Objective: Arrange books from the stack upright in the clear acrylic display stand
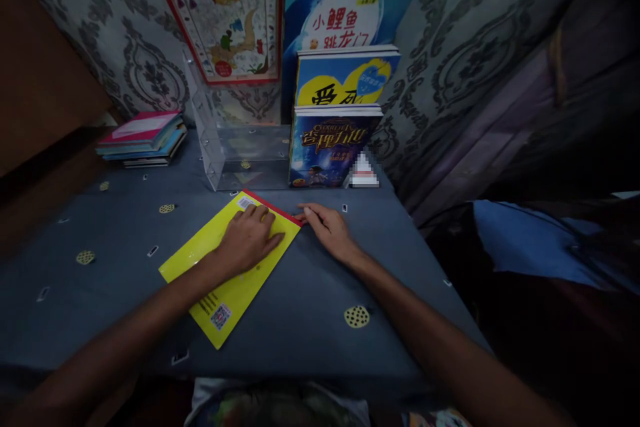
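Two bare hands meet at one flat, yellow, red-spined paperback book (227,267) lying face-down on the grey-blue cloth-covered desk (320,307). We press our left hand (249,238) palm-down on its upper half, fingers spread and released, grasping nothing. Our right hand (327,227) lies flat on the cloth, its fingertips touching the book's far right corner by the red edge, also loose and holding nothing. The book sits near the middle of the desk, just in front of the clear acrylic book stand (240,147) and the two upright blue picture books (333,140) leaning against the patterned wall. Its long axis runs diagonally, from the near corner with the printed code toward the far right corner, the red spine along its far edge. We judge the glossy cover could slide on the cloth if our left palm pushes unevenly, and a lift from one corner alone might bend the thin cover. A stack of flat books (143,140) rests well apart at the far left.
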### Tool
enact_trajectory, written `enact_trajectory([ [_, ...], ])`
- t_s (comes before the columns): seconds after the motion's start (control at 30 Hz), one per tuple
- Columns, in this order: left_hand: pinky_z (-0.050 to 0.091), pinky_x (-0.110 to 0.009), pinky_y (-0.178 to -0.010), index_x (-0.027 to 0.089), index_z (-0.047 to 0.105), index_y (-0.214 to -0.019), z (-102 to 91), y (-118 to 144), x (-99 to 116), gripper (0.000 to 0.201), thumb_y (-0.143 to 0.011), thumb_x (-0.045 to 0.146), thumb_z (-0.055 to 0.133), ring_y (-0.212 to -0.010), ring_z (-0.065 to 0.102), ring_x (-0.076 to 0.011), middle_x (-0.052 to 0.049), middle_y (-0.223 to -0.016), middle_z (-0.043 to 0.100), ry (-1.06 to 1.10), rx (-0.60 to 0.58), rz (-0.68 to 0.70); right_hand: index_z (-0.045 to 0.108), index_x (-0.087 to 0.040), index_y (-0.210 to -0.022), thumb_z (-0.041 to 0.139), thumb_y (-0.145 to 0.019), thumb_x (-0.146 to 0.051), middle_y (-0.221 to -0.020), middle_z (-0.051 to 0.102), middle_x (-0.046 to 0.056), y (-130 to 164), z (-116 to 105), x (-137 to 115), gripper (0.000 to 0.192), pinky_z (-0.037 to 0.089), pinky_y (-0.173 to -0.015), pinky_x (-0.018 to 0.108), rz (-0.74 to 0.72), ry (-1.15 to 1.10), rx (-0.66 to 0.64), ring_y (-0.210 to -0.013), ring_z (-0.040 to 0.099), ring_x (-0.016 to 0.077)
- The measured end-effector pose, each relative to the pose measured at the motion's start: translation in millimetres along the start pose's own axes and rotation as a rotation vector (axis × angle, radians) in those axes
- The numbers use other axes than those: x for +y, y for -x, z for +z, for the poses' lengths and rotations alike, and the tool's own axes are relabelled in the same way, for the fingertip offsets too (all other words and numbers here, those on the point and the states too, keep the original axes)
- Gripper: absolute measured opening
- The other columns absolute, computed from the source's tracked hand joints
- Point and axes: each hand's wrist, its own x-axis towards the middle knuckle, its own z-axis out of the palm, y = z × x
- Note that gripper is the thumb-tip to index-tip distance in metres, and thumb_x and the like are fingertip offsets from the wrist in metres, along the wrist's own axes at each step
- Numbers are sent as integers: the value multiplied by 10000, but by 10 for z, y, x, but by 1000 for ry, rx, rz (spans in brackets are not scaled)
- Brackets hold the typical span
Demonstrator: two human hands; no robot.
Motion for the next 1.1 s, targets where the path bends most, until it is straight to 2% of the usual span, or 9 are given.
enact_trajectory([
  [0.07,527,-442,-903,146,633,-1122,-68,5,180,402,-975,499,508,-1112,587,-324,-156,-1160,655,-43,-30,-12,687,-188,-1186,411,-1020,-319,-980,793,73,-16,-10,44,348,557,-858,373,13,-67,0,-898,743,220],
  [0.13,545,-429,-842,141,630,-1124,-124,-11,310,380,-958,473,549,-1096,590,-332,-164,-1132,658,-83,-80,-36,672,-182,-1218,418,-1015,-316,-1007,792,80,-17,-25,59,352,564,-852,367,13,-105,2,-884,748,210],
  [0.3,552,-392,-751,129,644,-1067,-179,-69,451,267,-979,331,493,-1033,621,-323,-167,-1028,686,-101,-163,-77,651,-176,-1242,418,-1021,-305,-997,790,79,-4,-73,41,347,573,-828,341,20,-129,43,-836,755,185],
  [0.6,547,-389,-717,117,705,-972,-209,-80,464,343,-991,271,399,-949,685,-311,-162,-962,713,-81,-162,-92,657,-167,-1221,436,-1016,-318,-964,789,71,-11,-52,51,337,571,-820,334,35,-193,122,-838,749,183],
  [0.77,546,-378,-713,138,716,-915,-236,-80,450,361,-993,266,387,-953,692,-301,-140,-966,722,-77,-159,-108,660,-192,-1217,444,-1025,-409,-962,787,60,-15,-49,61,362,572,-838,339,35,-224,137,-857,745,183],
  [1.1,527,-366,-684,155,715,-927,-219,-80,427,379,-1011,270,364,-976,688,-305,-117,-980,724,-75,-162,-115,661,-190,-1199,440,-1021,-445,-950,780,65,-4,-55,43,381,581,-838,347,26,-244,154,-870,744,190],
])
